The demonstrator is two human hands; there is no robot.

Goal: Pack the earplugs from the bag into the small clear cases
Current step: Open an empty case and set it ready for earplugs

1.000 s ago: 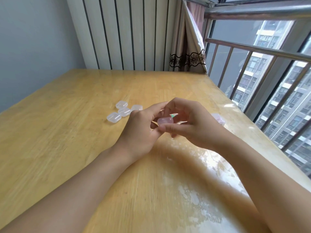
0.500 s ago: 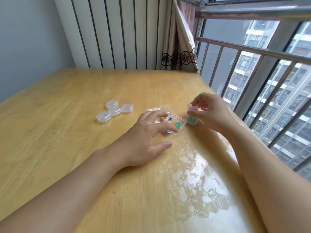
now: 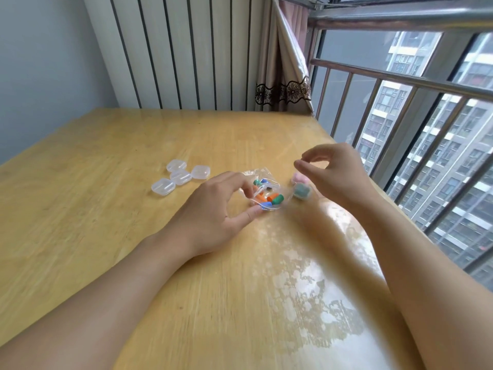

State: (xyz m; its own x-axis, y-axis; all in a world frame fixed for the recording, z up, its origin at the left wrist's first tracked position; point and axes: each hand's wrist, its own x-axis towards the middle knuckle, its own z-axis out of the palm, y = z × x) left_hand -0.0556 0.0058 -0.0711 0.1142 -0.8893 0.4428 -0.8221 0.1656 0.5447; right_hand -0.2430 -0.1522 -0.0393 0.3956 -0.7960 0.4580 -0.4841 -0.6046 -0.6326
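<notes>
The thin, crinkly clear plastic bag [image 3: 262,192] of soft, squishy coloured foam earplugs [image 3: 274,198] is lying on the wooden counter [image 3: 106,209]. The left hand [image 3: 213,212] is pinching the bag's near edge. The right hand [image 3: 336,172], just right of the bag, is hovering loosely curled, holding nothing. Four light, slippery little clear cases [image 3: 179,178] are sitting left of the bag.

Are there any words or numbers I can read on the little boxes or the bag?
No words, numbers or signs can be read anywhere.
The clear bag shows no print, only coloured earplugs inside.
The empty clear cases are plain.
The two filled cases by the right hand are blurred, with no label showing.
The left hand pinches the bag.
</notes>
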